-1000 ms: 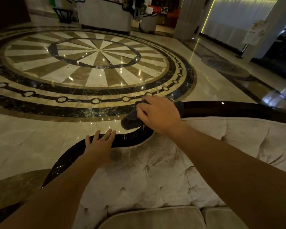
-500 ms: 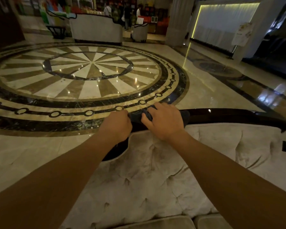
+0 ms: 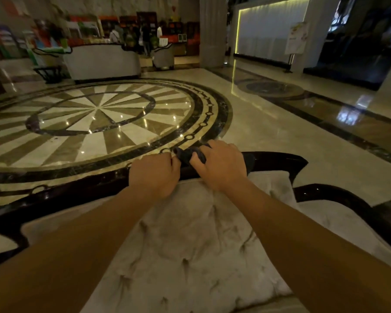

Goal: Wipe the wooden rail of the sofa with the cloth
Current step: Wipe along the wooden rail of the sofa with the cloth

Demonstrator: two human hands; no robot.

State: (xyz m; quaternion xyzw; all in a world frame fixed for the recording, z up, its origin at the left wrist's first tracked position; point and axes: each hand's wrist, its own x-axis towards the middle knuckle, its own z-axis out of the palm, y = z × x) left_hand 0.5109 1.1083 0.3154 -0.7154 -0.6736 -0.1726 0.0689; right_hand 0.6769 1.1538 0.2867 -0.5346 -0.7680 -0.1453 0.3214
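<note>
A dark glossy wooden rail (image 3: pixel 278 159) curves along the top of a pale tufted sofa back (image 3: pixel 190 240). A dark blue cloth (image 3: pixel 191 154) lies bunched on the rail at its highest part. My right hand (image 3: pixel 221 166) is closed over the cloth, pressing it on the rail. My left hand (image 3: pixel 155 175) sits right beside it on the rail, fingers curled at the cloth's left end; whether it grips the cloth is hard to tell.
Behind the sofa spreads a polished marble floor with a round starburst inlay (image 3: pixel 95 114). Far back stand another white sofa (image 3: pixel 102 62), a column (image 3: pixel 212 30), a lit wall panel (image 3: pixel 266 26), a sign stand (image 3: pixel 296 39) and several people.
My left hand came up from the sofa back to the rail beside the cloth. The view has lifted and shifted, and both hands now sit close together on the rail's top.
</note>
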